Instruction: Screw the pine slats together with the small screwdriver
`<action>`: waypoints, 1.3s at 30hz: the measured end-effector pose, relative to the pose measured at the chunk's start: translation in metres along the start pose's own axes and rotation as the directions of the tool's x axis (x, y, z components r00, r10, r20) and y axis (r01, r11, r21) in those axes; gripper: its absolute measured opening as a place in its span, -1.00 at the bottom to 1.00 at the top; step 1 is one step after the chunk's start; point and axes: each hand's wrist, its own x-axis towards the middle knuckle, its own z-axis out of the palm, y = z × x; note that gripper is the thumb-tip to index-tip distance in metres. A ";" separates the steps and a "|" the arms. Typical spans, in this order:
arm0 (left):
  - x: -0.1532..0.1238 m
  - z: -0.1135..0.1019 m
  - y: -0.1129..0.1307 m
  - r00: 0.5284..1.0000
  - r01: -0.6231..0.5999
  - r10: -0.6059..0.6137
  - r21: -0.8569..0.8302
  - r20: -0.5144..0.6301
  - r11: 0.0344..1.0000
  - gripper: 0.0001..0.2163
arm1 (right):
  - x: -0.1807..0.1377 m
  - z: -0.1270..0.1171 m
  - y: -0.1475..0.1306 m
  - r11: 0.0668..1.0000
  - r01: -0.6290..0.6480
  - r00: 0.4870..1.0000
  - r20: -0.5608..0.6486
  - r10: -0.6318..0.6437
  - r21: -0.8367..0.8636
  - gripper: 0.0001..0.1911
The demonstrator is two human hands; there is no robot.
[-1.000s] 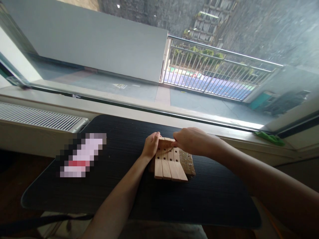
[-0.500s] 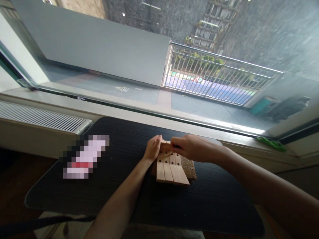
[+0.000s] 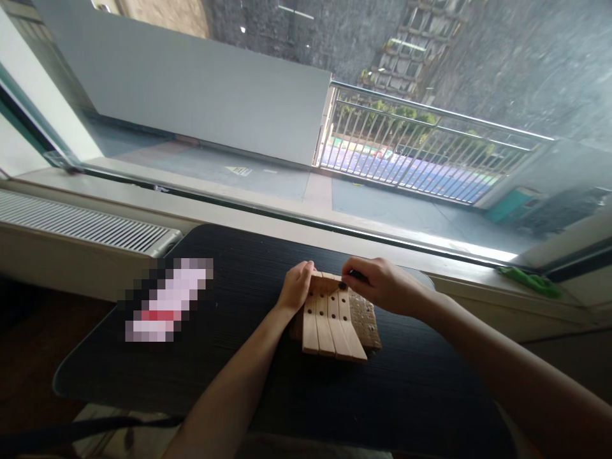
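- Your right hand [image 3: 382, 287] has drawn back toward the right since a second ago, uncovering the far ends of the wooden slats [image 3: 329, 319]; its fingertips now pinch a small dark piece [image 3: 342, 285] at the top of the rightmost slat.
- Your left hand [image 3: 297, 285] stays curled against the stack's far-left corner, bracing it.
- The slats lie flat at mid-table [image 3: 239, 382], atop a perforated board [image 3: 366, 322], directly below both hands' fingers.
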 end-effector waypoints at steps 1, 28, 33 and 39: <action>0.000 0.000 0.000 1.000 0.000 0.000 0.000 -0.001 1.000 -0.62 | 0.000 0.002 0.001 1.000 0.007 1.000 -0.017 -0.007 0.015 -0.83; 0.000 0.001 -0.001 1.000 0.002 -0.002 -0.007 0.006 1.000 -0.61 | -0.003 0.013 -0.016 0.999 0.022 1.000 0.021 -0.023 0.046 -0.81; 0.000 0.001 -0.002 1.000 0.010 -0.010 -0.026 0.007 1.000 -0.62 | -0.003 0.013 -0.019 0.999 0.024 0.999 0.033 -0.025 0.031 -0.82; -0.001 0.001 -0.001 1.000 0.010 -0.010 -0.026 0.008 1.000 -0.62 | -0.001 0.011 -0.023 0.999 0.044 0.998 0.044 -0.044 -0.016 -0.84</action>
